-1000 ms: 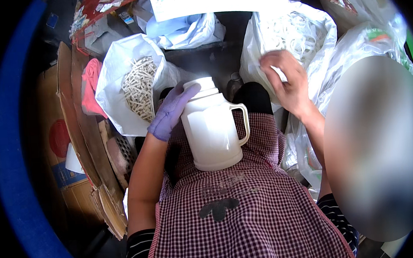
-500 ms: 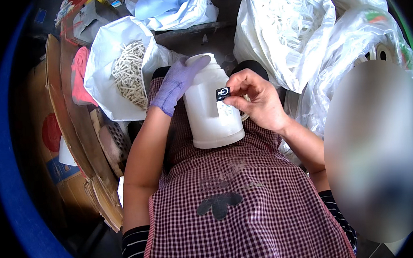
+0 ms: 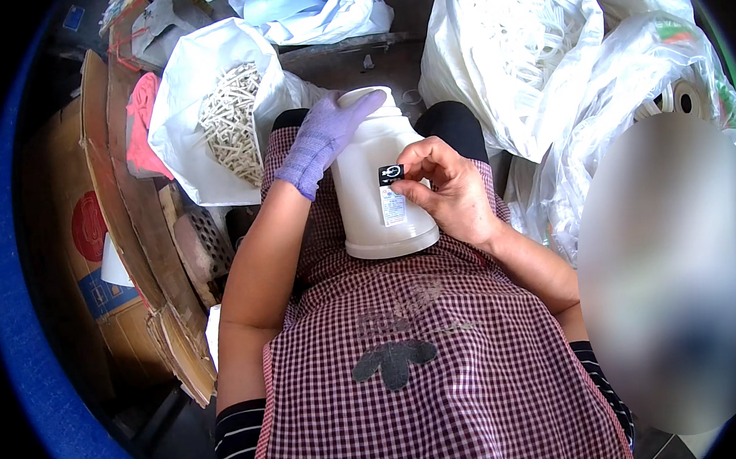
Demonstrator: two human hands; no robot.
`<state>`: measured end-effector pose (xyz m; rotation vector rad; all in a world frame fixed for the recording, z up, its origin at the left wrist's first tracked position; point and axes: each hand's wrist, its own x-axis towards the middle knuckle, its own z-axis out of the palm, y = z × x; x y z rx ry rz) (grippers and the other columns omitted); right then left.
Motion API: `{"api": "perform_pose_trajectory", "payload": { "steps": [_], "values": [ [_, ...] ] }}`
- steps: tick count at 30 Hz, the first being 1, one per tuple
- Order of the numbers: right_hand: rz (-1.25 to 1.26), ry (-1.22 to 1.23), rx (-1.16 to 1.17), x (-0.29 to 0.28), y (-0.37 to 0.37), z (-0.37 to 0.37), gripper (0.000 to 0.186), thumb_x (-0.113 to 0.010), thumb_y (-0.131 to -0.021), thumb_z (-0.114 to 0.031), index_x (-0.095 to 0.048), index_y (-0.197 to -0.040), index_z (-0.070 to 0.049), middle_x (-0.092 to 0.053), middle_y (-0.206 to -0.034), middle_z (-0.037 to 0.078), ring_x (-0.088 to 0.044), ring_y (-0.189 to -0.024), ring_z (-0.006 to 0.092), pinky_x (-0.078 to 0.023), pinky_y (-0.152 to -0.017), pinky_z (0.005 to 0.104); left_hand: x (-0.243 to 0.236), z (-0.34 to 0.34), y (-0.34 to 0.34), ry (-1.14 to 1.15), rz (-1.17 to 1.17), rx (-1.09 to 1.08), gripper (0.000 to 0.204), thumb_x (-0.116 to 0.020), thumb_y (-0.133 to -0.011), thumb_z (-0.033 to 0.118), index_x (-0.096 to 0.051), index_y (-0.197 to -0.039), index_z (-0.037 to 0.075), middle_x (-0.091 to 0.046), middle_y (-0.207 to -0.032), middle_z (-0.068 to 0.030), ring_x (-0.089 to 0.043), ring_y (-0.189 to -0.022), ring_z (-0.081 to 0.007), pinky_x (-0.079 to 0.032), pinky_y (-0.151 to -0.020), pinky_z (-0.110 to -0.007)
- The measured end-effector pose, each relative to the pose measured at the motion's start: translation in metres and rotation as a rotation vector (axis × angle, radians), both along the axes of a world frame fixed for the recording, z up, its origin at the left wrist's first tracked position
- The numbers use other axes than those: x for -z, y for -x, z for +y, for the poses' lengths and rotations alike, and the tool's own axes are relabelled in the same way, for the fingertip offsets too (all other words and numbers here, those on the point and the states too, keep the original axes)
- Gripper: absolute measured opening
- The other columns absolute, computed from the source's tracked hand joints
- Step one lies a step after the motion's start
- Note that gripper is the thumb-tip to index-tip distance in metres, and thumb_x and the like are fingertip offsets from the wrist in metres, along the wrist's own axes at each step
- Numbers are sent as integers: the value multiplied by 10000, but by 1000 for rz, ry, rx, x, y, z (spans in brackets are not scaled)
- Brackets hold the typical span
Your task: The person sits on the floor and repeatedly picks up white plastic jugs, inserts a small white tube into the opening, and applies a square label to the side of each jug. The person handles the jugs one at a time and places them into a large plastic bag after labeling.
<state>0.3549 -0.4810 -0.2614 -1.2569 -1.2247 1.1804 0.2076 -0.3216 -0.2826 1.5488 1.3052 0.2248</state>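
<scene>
Between my thighs stands a translucent white plastic jug (image 3: 362, 200), its wide neck at the far end. My left hand (image 3: 331, 134), in a light purple knitted glove, is closed round the jug's neck and shoulder with the thumb lying toward the rim. My bare right hand (image 3: 452, 188) pinches the upper right edge of a small label (image 3: 394, 206), black at the top and white with fine print below. The label lies over the jug's front wall; whether its lower part is stuck down I cannot tell.
A white sack (image 3: 186, 127) of small pale rod-shaped pieces stands at left, a sack (image 3: 460, 86) of white plastic rings or strips at right. Clear plastic bags (image 3: 612, 119) crowd the far right. Cardboard (image 3: 122, 247) lines the left side; a blurred patch (image 3: 678, 276) covers the lower right.
My right hand has moved slightly left and down with the label, whose printed white part now shows more fully. The jug has turned a little, and its handle no longer shows.
</scene>
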Motion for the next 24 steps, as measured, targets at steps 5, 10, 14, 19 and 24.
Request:
{"api": "perform_pose_trajectory", "payload": {
  "steps": [5, 10, 14, 19, 24],
  "values": [
    [-62, -44, 21, -1, 3, -1, 237, -704, -836, 48, -569, -1009, -41, -614, -910, 20, -636, -830, 113, -546, -749, 273, 1, -1, 0, 5, -6, -14, 885, -632, -776, 677, -588, -1234, -80, -654, -1139, -241, -636, -1060, -303, -472, -933, -370],
    [-158, -41, 21, -1, 4, -3, 247, -715, -820, 42, -571, -1004, -40, -609, -891, 43, -637, -804, 133, -549, -734, 281, 3, -1, 1, 32, -46, -34, 884, -679, -759, 648, -578, -1233, -90, -659, -1121, -237, -653, -1026, -279, -500, -899, -359],
    [-197, -93, 28, 3, 7, -3, 254, -715, -818, 38, -563, -1004, -42, -608, -882, 56, -648, -768, 144, -556, -696, 291, 7, -1, 2, 29, -107, -61, 929, -731, -717, 636, -557, -1230, -119, -665, -1096, -248, -678, -972, -271, -536, -855, -360],
    [-280, -138, 20, -1, 7, -3, 260, -708, -821, 39, -552, -1013, -43, -609, -877, 68, -653, -741, 158, -558, -667, 302, -1, -5, 0, 17, -97, -67, 900, -715, -738, 631, -561, -1234, -104, -662, -1102, -241, -666, -993, -270, -519, -875, -358],
    [-372, -152, 13, -6, 10, -5, 260, -704, -828, 25, -545, -1023, -43, -605, -872, 83, -654, -740, 185, -554, -659, 310, -1, -6, 1, 22, -51, -42, 862, -680, -770, 639, -571, -1262, -61, -652, -1144, -232, -640, -1053, -280, -483, -930, -358]
  ]
}}
